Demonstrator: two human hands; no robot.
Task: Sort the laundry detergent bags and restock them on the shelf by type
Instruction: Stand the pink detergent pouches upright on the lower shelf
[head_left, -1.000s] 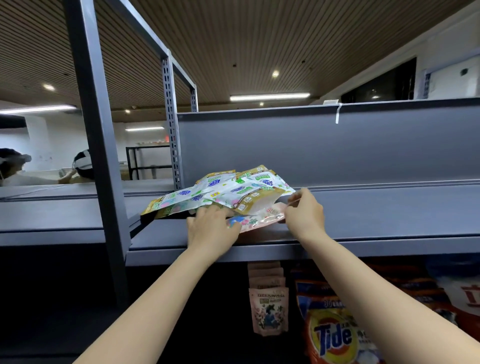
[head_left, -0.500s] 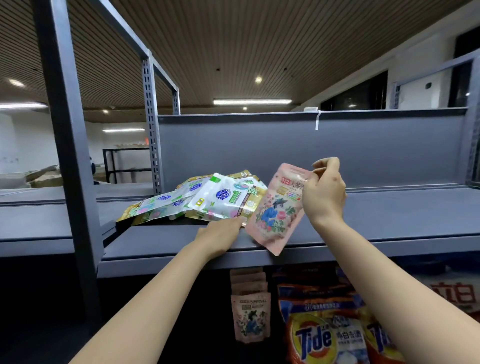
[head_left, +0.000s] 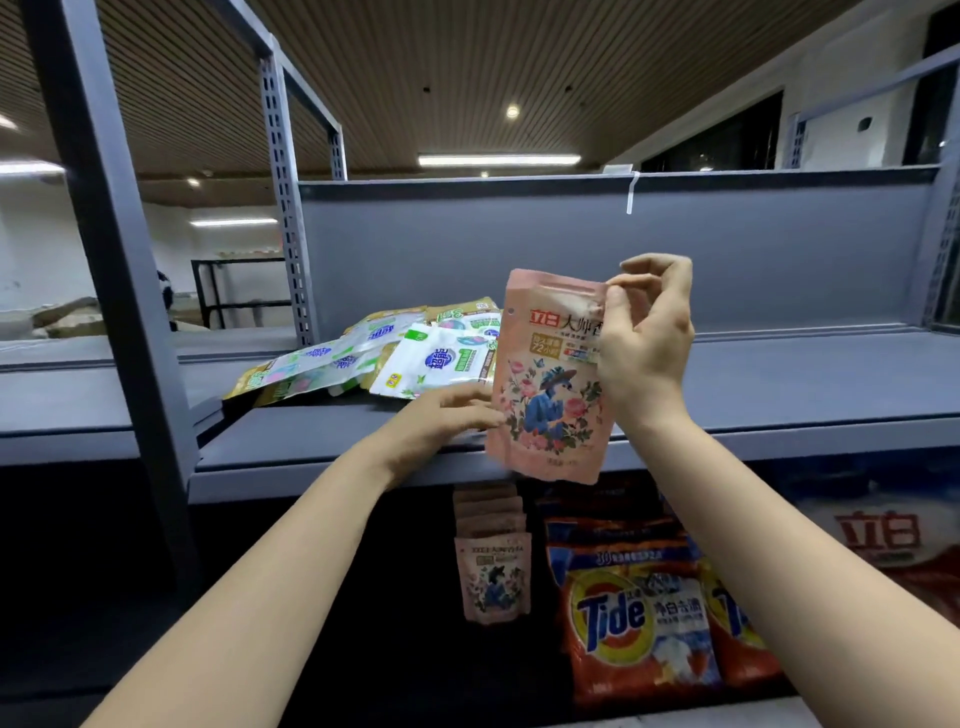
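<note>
My right hand (head_left: 647, 343) pinches the top right corner of a pink floral detergent bag (head_left: 545, 395), which hangs upright in front of the grey shelf (head_left: 779, 395). My left hand (head_left: 447, 415) rests on the shelf edge, fingers spread, its fingertips touching the pink bag's left side. Behind it a loose pile of white, green and gold detergent bags (head_left: 395, 353) lies flat on the shelf. On the level below stand a row of matching pink bags (head_left: 493, 571) and orange Tide bags (head_left: 639, 613).
A grey upright post (head_left: 109, 260) stands at the left, another perforated post (head_left: 285, 208) behind the pile. The shelf's back panel (head_left: 675, 249) closes the rear. Red and white bags (head_left: 893, 540) sit at the lower right. The shelf stretches on to the right of my hands.
My right hand pulled the pink bag out from under the pile and raised it upright. My left hand came off the pile and now touches the bag's side.
</note>
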